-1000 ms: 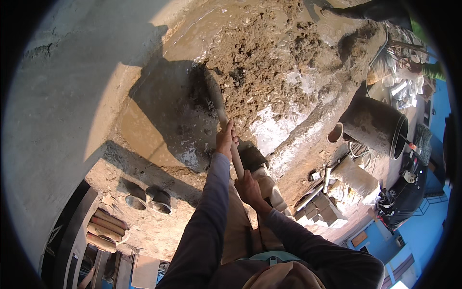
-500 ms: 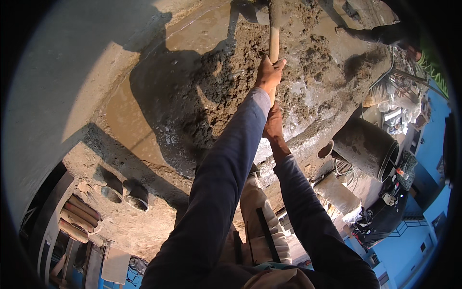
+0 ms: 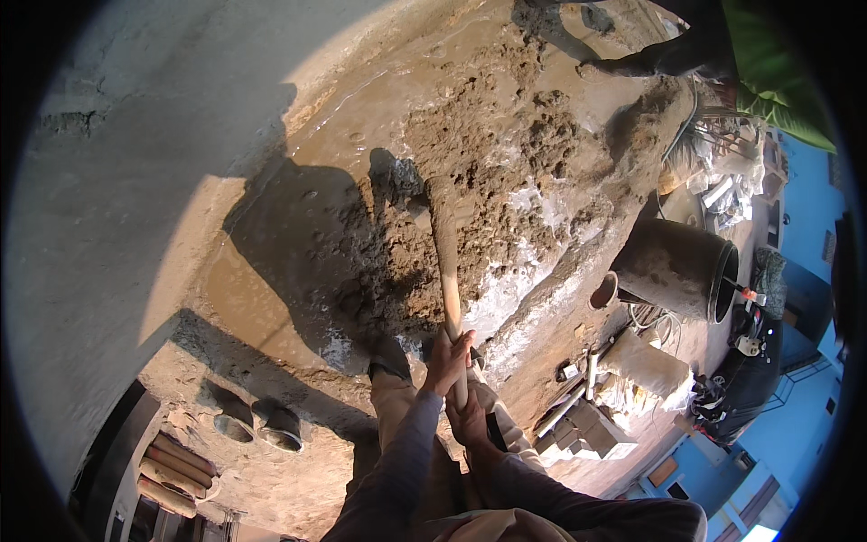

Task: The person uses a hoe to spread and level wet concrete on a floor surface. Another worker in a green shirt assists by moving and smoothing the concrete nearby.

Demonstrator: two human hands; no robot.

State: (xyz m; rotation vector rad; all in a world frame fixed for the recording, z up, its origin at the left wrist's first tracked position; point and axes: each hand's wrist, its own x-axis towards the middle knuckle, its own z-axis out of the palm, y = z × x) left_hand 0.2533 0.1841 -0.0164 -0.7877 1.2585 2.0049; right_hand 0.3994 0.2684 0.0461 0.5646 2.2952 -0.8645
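Observation:
Both my hands are closed round the wooden handle of a hoe [image 3: 448,271], close in front of my legs. My left hand [image 3: 446,359] grips it farther up, and my right hand [image 3: 468,421] holds the near end. Caked with mud, the hoe's head [image 3: 404,181] lies at the far end of the handle, against the wet soil. Its lower edge is hard to make out in the mud. Lumpy brown mud [image 3: 492,154] spreads round it, with whitish wet patches and a shallow brown puddle [image 3: 248,294] on the left.
Another person's muddy leg [image 3: 650,61] stands at the far right. A large dark drum [image 3: 673,266] lies on the right beside a small pot [image 3: 604,291]. Two buckets [image 3: 278,425] sit at the lower left. A concrete surface [image 3: 117,199] borders the mud.
My hands have drawn the hoe back toward my body, and its head has come into full view. The view has shifted, showing more of the other person at the right.

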